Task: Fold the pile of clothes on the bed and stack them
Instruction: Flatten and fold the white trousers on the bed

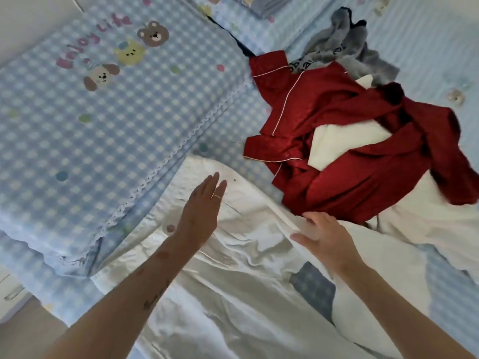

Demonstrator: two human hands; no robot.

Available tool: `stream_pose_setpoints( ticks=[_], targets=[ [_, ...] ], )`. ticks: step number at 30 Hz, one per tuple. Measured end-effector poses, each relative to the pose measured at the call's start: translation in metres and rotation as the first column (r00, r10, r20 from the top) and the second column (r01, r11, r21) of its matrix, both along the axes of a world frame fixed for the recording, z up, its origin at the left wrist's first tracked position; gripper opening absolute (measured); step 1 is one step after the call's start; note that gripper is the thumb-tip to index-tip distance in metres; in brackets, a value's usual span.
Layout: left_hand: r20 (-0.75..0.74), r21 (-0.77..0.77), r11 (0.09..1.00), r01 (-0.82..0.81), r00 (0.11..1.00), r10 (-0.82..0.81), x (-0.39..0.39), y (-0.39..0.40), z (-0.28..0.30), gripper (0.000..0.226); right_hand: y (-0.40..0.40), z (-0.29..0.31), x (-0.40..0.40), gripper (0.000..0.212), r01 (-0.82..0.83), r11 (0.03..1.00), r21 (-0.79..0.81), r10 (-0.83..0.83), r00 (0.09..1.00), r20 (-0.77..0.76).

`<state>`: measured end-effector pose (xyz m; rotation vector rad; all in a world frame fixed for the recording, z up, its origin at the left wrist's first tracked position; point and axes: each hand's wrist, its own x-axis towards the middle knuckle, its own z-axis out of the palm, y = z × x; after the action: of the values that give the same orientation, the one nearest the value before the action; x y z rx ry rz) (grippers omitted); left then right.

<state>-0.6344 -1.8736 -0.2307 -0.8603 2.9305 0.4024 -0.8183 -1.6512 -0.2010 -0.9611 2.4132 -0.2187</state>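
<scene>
A wrinkled white garment [233, 268] lies spread on the bed in front of me. My left hand [202, 211] lies flat on it with straight fingers, a ring on one finger. My right hand [321, 237] rests on the garment's right part; its fingers look curled at a raised fold, and whether they pinch the cloth is unclear. Just beyond sits the pile: a red pyjama top [337, 141] with white piping, a white piece [344, 143] tucked in it, and grey clothes [344, 45] behind.
A blue checked pillow [103, 104] with cartoon animals lies at the left, touching the white garment's edge. The blue bedsheet [427, 42] stretches to the right and back. Another pillow [246, 11] sits at the top. Floor shows at the lower left.
</scene>
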Motion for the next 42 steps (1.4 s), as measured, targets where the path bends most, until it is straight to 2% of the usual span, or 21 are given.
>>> stream_pose_setpoints(
  ticks=[3, 4, 6, 8, 11, 13, 16, 19, 23, 24, 26, 27, 28, 29, 31, 33, 36, 37, 38, 40, 42],
  targets=[
    [0.138, -0.117, 0.966, 0.231, 0.967, -0.214, -0.059, -0.014, -0.008, 0.085, 0.049, 0.000, 0.013, 0.058, -0.008, 0.998, 0.061, 0.017, 0.988, -0.150],
    [0.230, -0.135, 0.941, 0.309, 0.934, -0.274, -0.071, -0.019, -0.007, 0.081, 0.060, -0.002, 0.019, 0.055, 0.002, 0.998, 0.067, 0.010, 0.983, -0.185],
    [0.338, -0.140, 0.898, 0.418, 0.872, -0.354, -0.080, -0.026, 0.002, 0.054, 0.075, -0.009, 0.029, 0.036, 0.038, 0.999, 0.029, -0.031, 0.974, -0.226],
    [0.258, -0.197, 0.876, 0.440, 0.885, -0.386, -0.073, -0.029, 0.023, 0.030, 0.082, -0.008, 0.033, 0.016, 0.118, 0.990, -0.071, -0.131, 0.965, -0.229],
    [0.027, -0.222, 0.908, 0.355, 0.933, -0.358, -0.031, -0.025, 0.055, 0.028, 0.096, 0.011, 0.036, 0.017, 0.180, 0.958, -0.225, -0.238, 0.934, -0.267],
    [-0.034, -0.212, 0.899, 0.383, 0.916, -0.399, 0.014, -0.012, 0.068, 0.029, 0.111, 0.033, 0.044, 0.025, 0.092, 0.955, -0.281, -0.192, 0.916, -0.352],
    [-0.102, -0.180, 0.865, 0.468, 0.866, -0.490, 0.077, 0.012, 0.072, 0.036, 0.141, 0.059, 0.067, 0.043, -0.062, 0.967, -0.248, -0.043, 0.916, -0.399],
    [-0.091, -0.161, 0.797, 0.582, 0.795, -0.599, 0.130, 0.037, 0.055, 0.039, 0.169, 0.068, 0.113, 0.042, -0.198, 0.950, -0.240, 0.086, 0.908, -0.410],
    [-0.010, -0.087, 0.768, 0.634, 0.770, -0.637, 0.174, 0.053, 0.027, 0.037, 0.192, 0.047, 0.180, 0.042, -0.280, 0.944, -0.177, 0.202, 0.909, -0.364],
    [0.036, -0.030, 0.771, 0.636, 0.772, -0.635, 0.182, 0.056, 0.024, 0.039, 0.195, 0.038, 0.193, 0.037, -0.290, 0.946, -0.144, 0.229, 0.914, -0.335],
    [0.214, 0.122, 0.798, 0.590, 0.770, -0.601, 0.194, 0.063, 0.018, 0.060, 0.199, 0.024, 0.212, 0.018, -0.297, 0.949, -0.102, 0.258, 0.922, -0.288],
    [0.275, 0.157, 0.828, 0.538, 0.782, -0.560, 0.201, 0.067, 0.016, 0.070, 0.201, 0.019, 0.217, 0.020, -0.291, 0.952, -0.092, 0.255, 0.925, -0.283],
    [0.303, 0.171, 0.853, 0.493, 0.798, -0.521, 0.205, 0.072, 0.013, 0.072, 0.204, 0.015, 0.220, 0.032, -0.268, 0.959, -0.098, 0.231, 0.931, -0.281],
    [0.287, 0.153, 0.870, 0.469, 0.821, -0.493, 0.208, 0.079, 0.013, 0.064, 0.205, 0.013, 0.220, 0.044, -0.205, 0.971, -0.124, 0.163, 0.946, -0.281],
    [0.159, 0.111, 0.881, 0.461, 0.866, -0.473, 0.213, 0.103, 0.008, 0.045, 0.201, 0.017, 0.208, 0.045, 0.006, 0.977, -0.213, -0.067, 0.957, -0.282],
    [0.044, 0.101, 0.837, 0.539, 0.838, -0.544, 0.206, 0.142, 0.004, 0.044, 0.193, 0.022, 0.190, 0.044, 0.153, 0.959, -0.237, -0.222, 0.928, -0.298],
    [-0.028, 0.110, 0.749, 0.653, 0.756, -0.655, 0.181, 0.196, 0.005, 0.037, 0.180, 0.023, 0.161, 0.069, 0.104, 0.992, -0.069, -0.121, 0.940, -0.320],
    [-0.021, 0.122, 0.743, 0.659, 0.750, -0.661, 0.172, 0.207, 0.005, 0.036, 0.178, 0.023, 0.149, 0.070, 0.096, 0.995, -0.029, -0.100, 0.943, -0.318],
    [-0.007, 0.118, 0.750, 0.651, 0.756, -0.655, 0.164, 0.215, 0.004, 0.036, 0.178, 0.024, 0.135, 0.062, 0.094, 0.995, 0.017, -0.084, 0.947, -0.310],
    [0.041, 0.105, 0.782, 0.615, 0.783, -0.621, 0.155, 0.221, 0.003, 0.040, 0.183, 0.025, 0.103, 0.030, 0.060, 0.996, 0.068, -0.040, 0.963, -0.267],
    [0.046, 0.065, 0.794, 0.604, 0.793, -0.607, 0.155, 0.222, 0.000, 0.043, 0.201, 0.024, 0.068, 0.010, 0.102, 0.994, 0.030, -0.096, 0.985, -0.146]
  ],
)
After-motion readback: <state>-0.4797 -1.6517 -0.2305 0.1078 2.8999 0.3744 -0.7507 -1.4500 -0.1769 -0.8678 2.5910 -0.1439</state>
